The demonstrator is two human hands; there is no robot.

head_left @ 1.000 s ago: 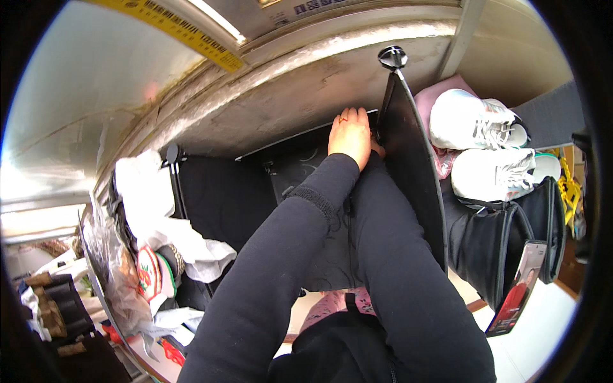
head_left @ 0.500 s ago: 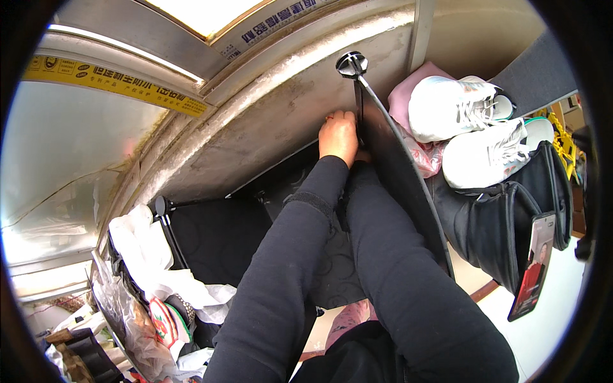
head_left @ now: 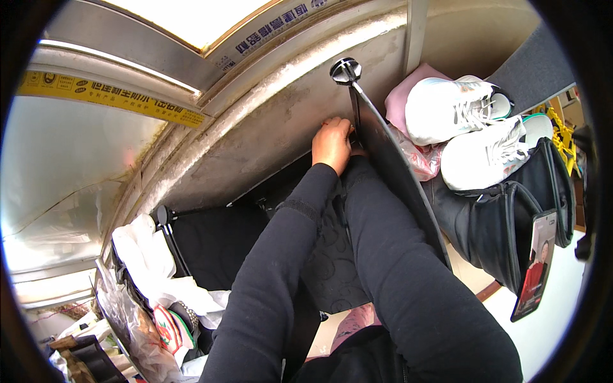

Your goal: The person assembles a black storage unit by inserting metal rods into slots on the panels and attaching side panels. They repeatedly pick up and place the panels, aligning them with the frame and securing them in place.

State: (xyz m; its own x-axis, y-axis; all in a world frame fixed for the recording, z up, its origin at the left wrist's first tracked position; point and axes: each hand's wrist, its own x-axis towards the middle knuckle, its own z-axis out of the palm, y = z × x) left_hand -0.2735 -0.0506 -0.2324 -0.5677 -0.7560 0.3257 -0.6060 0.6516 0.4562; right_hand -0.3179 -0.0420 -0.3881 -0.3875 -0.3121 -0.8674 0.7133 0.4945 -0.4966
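Note:
My left hand (head_left: 332, 145) is at the far inner corner of a black-panelled rack, beside the upright black side panel (head_left: 408, 195). Its fingers curl closed near the panel's far edge, and what they grip is hidden. Just behind the left wrist, only a sliver of my right hand (head_left: 359, 153) shows low against the same panel; its fingers are out of sight. A dark post with a round black cap (head_left: 345, 71) rises at that corner. Beneath my arms lies a black panel with an embossed curl pattern (head_left: 335, 274). Another black panel (head_left: 220, 246) extends to the left.
White sneakers (head_left: 482, 153) rest on black boots (head_left: 485, 223) at right, near a pink bag (head_left: 408, 96) and a phone (head_left: 535, 265). White cloth (head_left: 143, 246) and clear plastic wrapping (head_left: 137, 325) are piled at left. A stained wall (head_left: 255, 137) runs behind the rack.
My left hand has shifted slightly left and down in the picture, along with the capped post and panel edge. Both hands remain at the same corner.

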